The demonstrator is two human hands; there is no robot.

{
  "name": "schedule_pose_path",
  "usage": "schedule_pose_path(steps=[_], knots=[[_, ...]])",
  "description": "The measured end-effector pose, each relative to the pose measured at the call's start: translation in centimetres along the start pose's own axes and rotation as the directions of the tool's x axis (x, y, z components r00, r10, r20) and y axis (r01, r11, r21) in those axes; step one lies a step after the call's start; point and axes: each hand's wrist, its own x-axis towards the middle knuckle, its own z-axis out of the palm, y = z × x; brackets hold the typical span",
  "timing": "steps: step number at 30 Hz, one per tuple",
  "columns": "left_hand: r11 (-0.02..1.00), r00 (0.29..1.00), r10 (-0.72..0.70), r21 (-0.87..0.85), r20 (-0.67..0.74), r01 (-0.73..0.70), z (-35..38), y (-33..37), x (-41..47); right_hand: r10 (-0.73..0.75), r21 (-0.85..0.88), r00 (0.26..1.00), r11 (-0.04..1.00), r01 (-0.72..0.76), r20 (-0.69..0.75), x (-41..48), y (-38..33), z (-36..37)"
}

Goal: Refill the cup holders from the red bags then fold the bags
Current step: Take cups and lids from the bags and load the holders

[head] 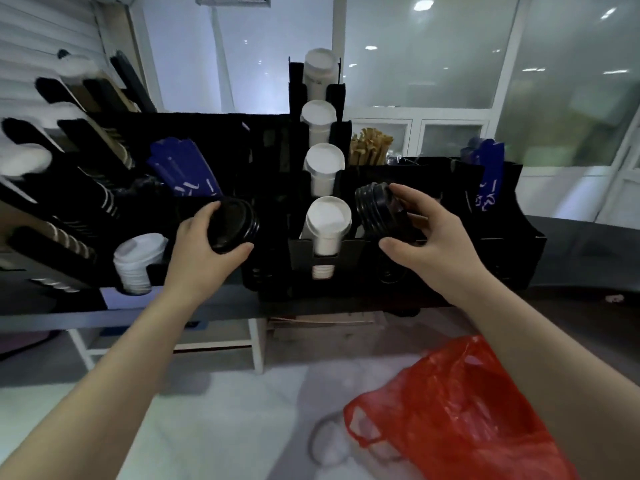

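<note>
A stack of black plastic lids [232,225] is gripped by the curled left hand [201,247]. A second black lid stack [375,207], axis tilted toward 10 o'clock, is pinched by the right hand [429,233] (fingers spread) just before the black cup-holder rack [502,240]. The red plastic bag [450,410] is seen at 5 o'clock.

Red bag [460,407] cut off at bottom edge.

Stirrers: bundle of wooden sticks [370,147] standing upright behind the black organiser, right of centre
Blue packets: one fanned batch [183,171] at left; a second [488,171] at far right; white print on both
Blinds: white slats [41,26], upper left
Glass partition [433,57]: behind; reflects ceiling lights
White frame [256,344]: under the counter [588,244]
Cardboard [325,322]: flat, beside the frame
</note>
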Motion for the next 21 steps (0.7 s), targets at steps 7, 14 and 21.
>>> schedule_pose_path(steps=[7, 14, 21], knots=[[0.993, 0.967, 0.045, 0.094, 0.251, -0.071, 2.4, -2.4, 2.9, 0.056, -0.109, 0.995, 0.992, -0.065, -0.086, -2.2, -0.2, 1.0], [0.935, 0.924, 0.097, 0.284, 0.371, -0.212, 3.5, -3.8, 5.3, 0.077, -0.198, 0.987, 0.975, -0.104, -0.140, -3.3, 0.0, -0.7], [0.806, 0.881, 0.201, 0.439, 0.428, -0.397, 4.8, -5.0, 5.9, 0.085, -0.226, 0.984, 0.967, -0.120, -0.156, -3.5, 0.7, -1.6]])
